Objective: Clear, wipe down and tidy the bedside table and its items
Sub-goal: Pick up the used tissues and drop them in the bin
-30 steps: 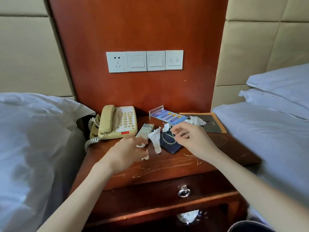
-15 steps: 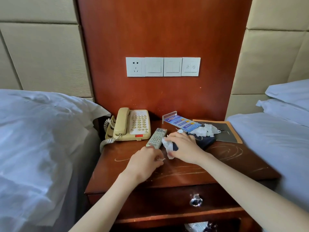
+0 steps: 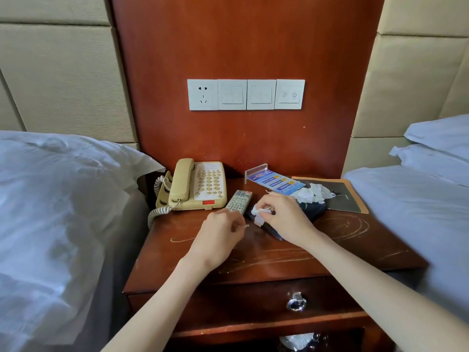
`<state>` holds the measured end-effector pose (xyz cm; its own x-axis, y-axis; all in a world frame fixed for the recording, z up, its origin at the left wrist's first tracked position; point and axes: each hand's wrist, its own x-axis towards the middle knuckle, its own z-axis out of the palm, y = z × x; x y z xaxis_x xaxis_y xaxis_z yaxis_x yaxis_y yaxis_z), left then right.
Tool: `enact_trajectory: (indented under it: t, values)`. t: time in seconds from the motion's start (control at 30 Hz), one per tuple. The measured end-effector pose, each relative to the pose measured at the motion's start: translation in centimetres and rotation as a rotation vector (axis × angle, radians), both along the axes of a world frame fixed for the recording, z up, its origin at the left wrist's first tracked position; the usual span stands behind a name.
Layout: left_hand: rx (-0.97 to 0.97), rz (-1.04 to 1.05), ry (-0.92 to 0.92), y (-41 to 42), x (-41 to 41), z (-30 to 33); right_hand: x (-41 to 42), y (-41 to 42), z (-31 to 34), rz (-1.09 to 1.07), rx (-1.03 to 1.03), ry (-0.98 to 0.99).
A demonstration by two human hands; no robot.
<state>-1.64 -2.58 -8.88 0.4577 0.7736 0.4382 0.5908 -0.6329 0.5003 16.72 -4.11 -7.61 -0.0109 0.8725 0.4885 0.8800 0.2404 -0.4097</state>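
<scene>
Landmark: phone at back left of bedside table; remote just right of phone; right hand right of remote, fingers curled around crumpled tissue over dark booklet; left hand in front of phone, fingertips pinching small tissue scrap; more tissue wads further right of phone.

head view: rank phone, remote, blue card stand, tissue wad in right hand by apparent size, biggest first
1. Phone
2. Blue card stand; lies farther back, so its lead over the remote is unsure
3. Remote; near end hidden by the left hand
4. Tissue wad, pinched in the right hand
</scene>
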Motion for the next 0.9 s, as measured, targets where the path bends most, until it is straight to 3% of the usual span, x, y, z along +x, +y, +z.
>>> enact_trajectory:
  t: [0.17, 0.33, 0.63, 0.9]
  values:
    - [0.118, 0.034, -0.270, -0.7, 1.7, 1.1, 2.0, -3.6, 1.3, -0.073, 0.098, 0.228]
    - [0.065, -0.025, -0.478, -2.8, 4.1, 1.5, 4.4, -8.1, 0.8, -0.132, 0.159, 0.432]
    - [0.025, -0.287, -0.438, -9.5, 9.5, -1.1, 8.8, -17.9, -4.2, -0.250, 0.126, 0.668]
    - [-0.224, -0.455, -0.335, -14.3, 14.1, -7.1, 10.5, -24.1, -9.1, -0.396, -0.014, 0.770]
